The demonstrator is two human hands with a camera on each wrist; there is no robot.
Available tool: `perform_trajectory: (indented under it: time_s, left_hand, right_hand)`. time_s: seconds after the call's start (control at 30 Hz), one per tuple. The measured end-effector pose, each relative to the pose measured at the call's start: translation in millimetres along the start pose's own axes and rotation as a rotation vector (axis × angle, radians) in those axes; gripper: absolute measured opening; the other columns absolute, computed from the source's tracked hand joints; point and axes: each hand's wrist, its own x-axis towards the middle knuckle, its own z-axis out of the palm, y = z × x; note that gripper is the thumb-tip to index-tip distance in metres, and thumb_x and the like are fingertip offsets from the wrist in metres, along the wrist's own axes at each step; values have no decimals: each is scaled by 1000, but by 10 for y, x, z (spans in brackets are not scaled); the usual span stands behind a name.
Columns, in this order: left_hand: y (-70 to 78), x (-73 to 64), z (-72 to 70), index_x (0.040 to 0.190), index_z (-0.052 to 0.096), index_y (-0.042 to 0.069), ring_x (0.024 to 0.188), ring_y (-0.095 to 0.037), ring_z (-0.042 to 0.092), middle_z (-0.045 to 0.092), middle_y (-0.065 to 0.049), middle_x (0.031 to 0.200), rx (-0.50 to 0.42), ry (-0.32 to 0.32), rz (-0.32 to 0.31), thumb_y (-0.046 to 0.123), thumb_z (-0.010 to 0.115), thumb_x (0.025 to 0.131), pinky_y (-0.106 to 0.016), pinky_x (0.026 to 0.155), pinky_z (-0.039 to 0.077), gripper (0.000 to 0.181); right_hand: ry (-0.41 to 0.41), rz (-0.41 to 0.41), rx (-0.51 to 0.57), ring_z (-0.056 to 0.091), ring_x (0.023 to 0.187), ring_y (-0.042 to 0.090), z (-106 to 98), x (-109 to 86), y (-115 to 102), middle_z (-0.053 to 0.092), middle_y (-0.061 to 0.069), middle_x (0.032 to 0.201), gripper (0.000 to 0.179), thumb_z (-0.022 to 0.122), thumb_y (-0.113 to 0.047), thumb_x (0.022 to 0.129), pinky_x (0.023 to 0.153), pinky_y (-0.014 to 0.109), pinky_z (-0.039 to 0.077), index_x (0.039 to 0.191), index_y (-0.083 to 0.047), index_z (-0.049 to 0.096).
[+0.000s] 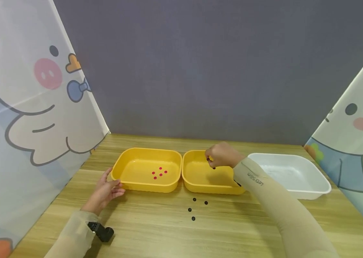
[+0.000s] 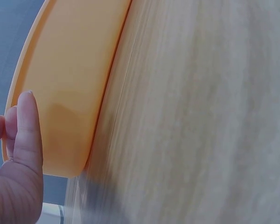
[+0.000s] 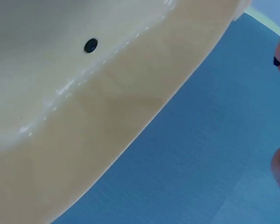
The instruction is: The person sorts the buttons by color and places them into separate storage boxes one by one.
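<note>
My right hand (image 1: 222, 154) is over the middle yellow tray (image 1: 201, 187), pinching a small black button (image 3: 276, 61) between its fingertips. Another black button (image 3: 91, 45) lies on that tray's floor, just below the hand. At the left yellow tray (image 1: 149, 186), my left hand (image 1: 103, 190) touches the front left corner with its fingers extended. Several red buttons (image 1: 160, 175) lie inside this left tray. On the table in front of the middle tray are several loose black buttons (image 1: 189, 209).
A white tray (image 1: 310, 194) stands at the right, partly behind my right forearm. The two yellow trays sit side by side on the wood-grain table (image 1: 155, 229). A grey panel (image 1: 184, 71) rises behind, with cartoon-printed sheets on both sides.
</note>
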Motion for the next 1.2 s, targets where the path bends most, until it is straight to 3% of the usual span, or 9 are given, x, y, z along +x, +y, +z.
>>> perform_trajectory:
  time_s: [0.13,0.3,0.67,1.03,1.2]
  left_hand:
    - [-1,-8,-1,152,-15,19,56,-12,63,56,-2,74,-1,-2,2,0,38,101,-27,60,59,76]
    - [4,-9,13,152,-15,18,56,-12,63,56,-2,73,-6,-10,1,0,38,101,-26,60,59,76]
    - [1,-8,10,152,-16,19,56,-12,63,56,-2,73,-4,1,-6,0,37,101,-26,60,59,76]
    - [7,-28,25,152,-17,19,55,-11,63,57,-1,71,-1,-1,-2,-1,36,101,-25,60,58,76]
    - [29,-33,34,152,-16,18,55,-11,63,56,0,70,-10,7,-8,-2,35,101,-25,59,58,76]
  right_hand:
    - [94,-110,-33,38,47,2,68,21,60,59,-5,62,9,66,-3,70,43,19,37,70,-12,63]
    - [135,-170,-15,37,47,1,131,30,111,58,-5,62,8,63,-3,69,42,17,35,70,-11,62]
    - [-10,-97,-83,43,48,2,235,105,114,58,-8,62,10,68,-8,76,48,19,41,71,-15,63]
    - [8,-108,-107,46,48,4,315,111,122,61,-6,63,8,70,-9,75,47,21,43,71,-15,65]
    - [-25,-79,-82,48,51,3,295,113,117,66,-3,69,3,71,-11,76,50,21,46,79,-10,70]
